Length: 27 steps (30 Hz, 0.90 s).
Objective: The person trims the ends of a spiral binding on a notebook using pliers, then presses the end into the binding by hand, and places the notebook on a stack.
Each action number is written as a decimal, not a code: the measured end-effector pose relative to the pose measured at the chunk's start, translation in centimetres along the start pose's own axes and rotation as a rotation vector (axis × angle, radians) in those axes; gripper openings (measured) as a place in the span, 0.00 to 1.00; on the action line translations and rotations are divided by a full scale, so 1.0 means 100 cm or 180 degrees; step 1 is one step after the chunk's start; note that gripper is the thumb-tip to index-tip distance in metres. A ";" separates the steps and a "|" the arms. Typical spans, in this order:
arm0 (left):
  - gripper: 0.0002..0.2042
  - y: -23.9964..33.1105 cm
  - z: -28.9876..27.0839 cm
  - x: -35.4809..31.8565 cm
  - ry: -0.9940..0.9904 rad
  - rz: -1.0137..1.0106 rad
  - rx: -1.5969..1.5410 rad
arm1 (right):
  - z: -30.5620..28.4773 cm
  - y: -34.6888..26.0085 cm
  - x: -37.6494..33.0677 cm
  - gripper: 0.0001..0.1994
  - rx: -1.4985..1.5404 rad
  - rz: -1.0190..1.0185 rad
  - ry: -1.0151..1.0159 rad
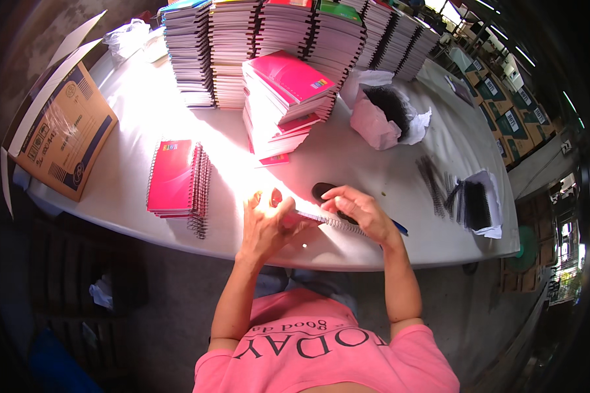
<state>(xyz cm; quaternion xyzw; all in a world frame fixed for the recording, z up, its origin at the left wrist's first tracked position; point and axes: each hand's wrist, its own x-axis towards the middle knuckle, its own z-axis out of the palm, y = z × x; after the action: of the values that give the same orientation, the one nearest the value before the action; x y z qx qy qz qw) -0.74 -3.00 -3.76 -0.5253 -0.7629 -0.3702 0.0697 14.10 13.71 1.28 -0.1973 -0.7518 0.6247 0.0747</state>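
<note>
Near the front edge of the table, my left hand (pixel 269 223) is closed around a small notebook (pixel 308 215), tilted so its bound edge faces up. A thin spiral wire coil (pixel 343 226) runs along that edge and reaches out to the right, past the pages. My right hand (pixel 366 213) has its fingers curled at the outer end of the coil; the exact grip is partly hidden. Just behind the fingers lies a black oval object (pixel 320 190), its kind unclear. A blue pen (pixel 400 228) lies beside my right wrist.
Left of my hands is a stack of red spiral notebooks (pixel 170 177); ahead stand a leaning pink-covered pile (pixel 285 78) and tall notebook stacks (pixel 233 59). Paper-wrapped black coils (pixel 387 108), another bundle (pixel 476 204) and loose coils (pixel 432 187) lie right. A carton (pixel 65 131) stands left.
</note>
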 end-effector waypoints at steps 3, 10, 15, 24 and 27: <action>0.22 -0.002 -0.005 0.002 0.0245 0.0246 0.0076 | -0.012 0.020 0.000 0.17 -0.3110 -0.0963 0.0814; 0.29 0.004 0.001 -0.002 0.0565 -0.0243 -0.0182 | -0.024 0.020 0.010 0.13 -0.1284 -0.0513 0.1092; 0.30 0.002 0.001 -0.003 0.0369 -0.0315 -0.0331 | -0.016 0.017 0.013 0.14 0.1167 -0.1545 -0.0725; 0.29 -0.003 0.004 -0.003 0.0299 -0.0254 -0.0777 | -0.008 0.035 0.019 0.13 0.0158 -0.1007 -0.0249; 0.29 -0.007 0.011 -0.006 0.0422 -0.0402 -0.0881 | 0.004 -0.006 0.013 0.12 0.0522 -0.2115 -0.0792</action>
<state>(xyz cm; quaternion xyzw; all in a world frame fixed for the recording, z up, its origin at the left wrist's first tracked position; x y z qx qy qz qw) -0.77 -2.84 -5.23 -0.4553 -0.7299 -0.5093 0.0234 12.65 13.80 1.65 0.1419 -0.7257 0.6438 0.1971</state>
